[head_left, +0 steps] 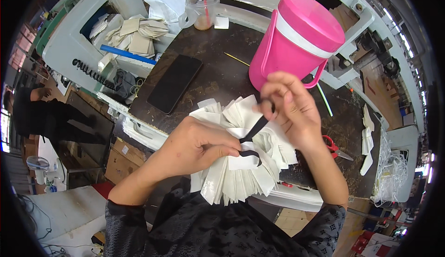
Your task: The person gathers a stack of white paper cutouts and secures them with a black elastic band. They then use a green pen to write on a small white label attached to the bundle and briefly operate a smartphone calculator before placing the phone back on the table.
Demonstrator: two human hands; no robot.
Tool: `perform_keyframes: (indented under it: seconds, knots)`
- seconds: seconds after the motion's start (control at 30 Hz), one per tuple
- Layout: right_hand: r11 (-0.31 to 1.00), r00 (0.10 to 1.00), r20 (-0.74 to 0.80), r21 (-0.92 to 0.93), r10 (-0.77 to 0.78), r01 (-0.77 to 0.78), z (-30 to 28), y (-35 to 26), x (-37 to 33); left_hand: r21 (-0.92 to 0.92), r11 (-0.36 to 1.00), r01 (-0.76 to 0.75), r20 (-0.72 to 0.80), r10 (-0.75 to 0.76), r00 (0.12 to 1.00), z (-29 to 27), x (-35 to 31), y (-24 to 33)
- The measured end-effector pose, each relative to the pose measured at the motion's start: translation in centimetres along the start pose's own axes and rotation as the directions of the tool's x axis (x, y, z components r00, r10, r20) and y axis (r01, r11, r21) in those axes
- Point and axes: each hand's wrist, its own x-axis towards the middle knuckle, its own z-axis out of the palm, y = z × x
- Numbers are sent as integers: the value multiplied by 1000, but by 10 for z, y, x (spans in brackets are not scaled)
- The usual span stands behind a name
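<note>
Looking down from my head camera, my left hand sits low and near my body, its fingers curled and pinching the lower end of a narrow black strap against a white paper piece that lies on top of a fanned stack of white pieces. My right hand is above and to the right of my left, farther from my body, its thumb and forefinger closed on the strap's upper end. The strap runs as a slanted line between my two hands, its long axis rising from my left fingertips up and rightward to my right fingertips, and near my left thumb it seems to fold back into a small loop, though I cannot tell how it is fastened. Both hands grip the strap; my left is the one nearer the stack and the fold. The stack spreads beneath and just beyond my left hand, touching the edge of the dark worktable. Beyond my right hand stands a pink lidded jug, close behind my knuckles. Left of and beyond my left hand lies a black phone. Right of my right wrist, red-handled scissors rest on the table.
</note>
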Motion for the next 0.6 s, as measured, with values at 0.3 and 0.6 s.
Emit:
perform_keyframes:
  seconds: [0.3,0.6]
  knots:
    - [-205,943,313,-936,-111,286,1,-51,-3,5,999,42,-23,-42,999,2,-6,-1]
    - [260,746,658,-741,100,619,-12,-28,8,1,999,49,-10,-49,999,3,-5,0]
